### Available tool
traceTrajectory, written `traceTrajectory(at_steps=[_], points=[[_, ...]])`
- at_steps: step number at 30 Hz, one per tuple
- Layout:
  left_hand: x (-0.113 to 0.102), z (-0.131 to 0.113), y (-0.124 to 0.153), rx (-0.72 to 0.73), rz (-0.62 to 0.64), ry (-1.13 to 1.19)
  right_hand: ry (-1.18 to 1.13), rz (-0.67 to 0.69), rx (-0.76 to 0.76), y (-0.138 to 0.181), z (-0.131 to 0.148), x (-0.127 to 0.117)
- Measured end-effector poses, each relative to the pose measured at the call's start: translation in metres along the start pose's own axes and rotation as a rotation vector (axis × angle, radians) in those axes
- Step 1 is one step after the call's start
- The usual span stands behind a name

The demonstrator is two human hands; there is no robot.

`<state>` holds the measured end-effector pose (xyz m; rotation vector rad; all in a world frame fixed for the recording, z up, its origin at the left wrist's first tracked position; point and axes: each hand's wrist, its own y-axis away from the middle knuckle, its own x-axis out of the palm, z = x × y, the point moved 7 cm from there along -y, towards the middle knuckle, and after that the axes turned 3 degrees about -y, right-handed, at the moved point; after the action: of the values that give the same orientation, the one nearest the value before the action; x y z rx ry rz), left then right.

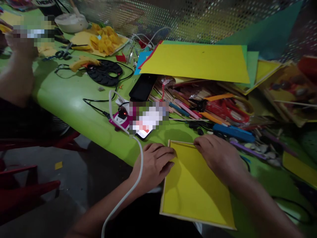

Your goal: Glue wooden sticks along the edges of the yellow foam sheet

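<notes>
A yellow rectangular panel (198, 185) edged with thin pale wooden strips lies tilted at the near edge of the table, partly over my lap. My left hand (155, 165) grips its left edge near the upper corner, fingertips resting on the yellow face. At the top right corner, my right hand (220, 157) has its fingers closed on the wooden strip; the exact fingertip contact is hidden. Just beyond the panel lies a lit phone (148, 122), its screen blurred out. A white cable (141, 162) runs across my left forearm.
Beyond sit a pink power strip (116, 122), a dark phone (143, 87), stacked coloured sheets (198, 62), red-handled scissors (232, 110) and a blue stick (234, 132). Farther left are a black palette (105, 72) and a yellow glue gun (84, 63). Another person's arm (18, 69) reaches in at left.
</notes>
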<state>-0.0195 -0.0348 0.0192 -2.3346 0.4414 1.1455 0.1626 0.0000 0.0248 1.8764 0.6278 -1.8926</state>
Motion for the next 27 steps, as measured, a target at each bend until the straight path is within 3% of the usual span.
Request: traceTrajectory(at_steps=[19, 27], points=[[0.002, 0.001, 0.001, -0.001, 0.032, 0.000, -0.016, 0.030, 0.011, 0.002, 0.006, 0.008], [-0.001, -0.001, -0.001, 0.027, 0.000, 0.000, 0.000, 0.000, 0.039, 0.001, -0.003, -0.001]])
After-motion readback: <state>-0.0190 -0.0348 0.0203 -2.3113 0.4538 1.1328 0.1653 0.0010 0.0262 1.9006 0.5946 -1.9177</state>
